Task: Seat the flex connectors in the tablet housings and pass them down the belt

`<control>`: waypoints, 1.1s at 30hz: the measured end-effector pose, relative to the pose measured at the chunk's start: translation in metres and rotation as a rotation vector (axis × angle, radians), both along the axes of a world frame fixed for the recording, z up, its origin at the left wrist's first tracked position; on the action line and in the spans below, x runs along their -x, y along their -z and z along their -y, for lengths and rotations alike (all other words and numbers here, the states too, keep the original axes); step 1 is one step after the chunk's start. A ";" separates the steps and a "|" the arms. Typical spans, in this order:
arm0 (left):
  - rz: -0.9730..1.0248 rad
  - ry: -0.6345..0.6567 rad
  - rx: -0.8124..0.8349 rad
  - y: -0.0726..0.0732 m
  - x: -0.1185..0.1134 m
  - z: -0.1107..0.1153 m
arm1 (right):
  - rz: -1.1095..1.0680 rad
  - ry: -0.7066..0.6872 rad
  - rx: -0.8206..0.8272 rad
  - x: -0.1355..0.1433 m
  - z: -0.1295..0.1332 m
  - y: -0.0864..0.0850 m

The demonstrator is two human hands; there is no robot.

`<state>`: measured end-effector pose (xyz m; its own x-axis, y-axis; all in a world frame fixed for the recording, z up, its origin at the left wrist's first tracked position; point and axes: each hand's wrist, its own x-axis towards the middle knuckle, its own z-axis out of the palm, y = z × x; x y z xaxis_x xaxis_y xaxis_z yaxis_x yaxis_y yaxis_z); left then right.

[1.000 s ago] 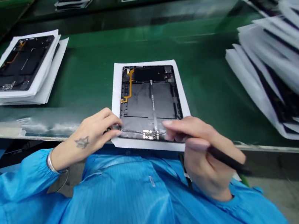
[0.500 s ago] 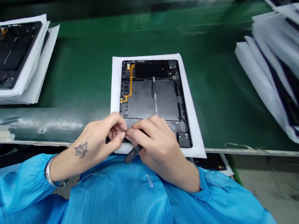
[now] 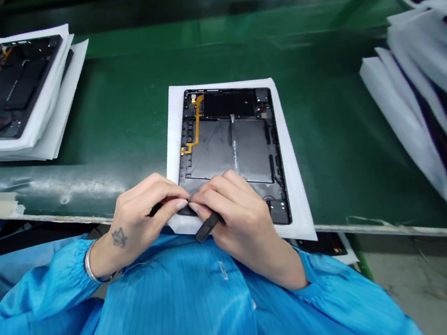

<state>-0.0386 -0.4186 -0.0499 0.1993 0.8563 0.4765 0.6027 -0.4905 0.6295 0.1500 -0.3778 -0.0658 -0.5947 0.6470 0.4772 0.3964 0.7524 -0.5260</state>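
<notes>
Here, in the head view, both hands meet at the lower centre of the frame, over the near left corner of an opened tablet (image 3: 231, 149) that lies back-side up on a white paper sheet (image 3: 296, 179) on the green conveyor belt (image 3: 122, 110). The left hand (image 3: 146, 215) is curled, its thumb and forefinger pinched together at the tablet's near edge; what they pinch is too small to tell. The right hand (image 3: 239, 215) is closed around a black stylus-like tool (image 3: 207, 227), whose blunt end pokes out toward the lower left below the fingers, and its fingertips touch those of the left hand. The hands cover the tablet's near left corner; the dark battery panels and an orange flex cable (image 3: 196, 127) show above them. In the upper left of the frame another opened tablet (image 3: 6, 91) rests on a stack of white sheets. At the right edge lies a blurred, fanned pile of tablets and sheets (image 3: 428, 103). Blue smock sleeves (image 3: 177, 308) fill the bottom of the frame.
</notes>
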 end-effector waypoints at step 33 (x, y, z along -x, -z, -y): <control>-0.655 0.089 -0.306 0.009 0.019 0.026 | 0.200 -0.169 -0.256 -0.013 -0.002 0.002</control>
<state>-0.0572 -0.4446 -0.0586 0.5881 0.6711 0.4514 0.7586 -0.6512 -0.0203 0.1627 -0.3763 -0.0673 -0.7809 0.4057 0.4749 0.3307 0.9136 -0.2366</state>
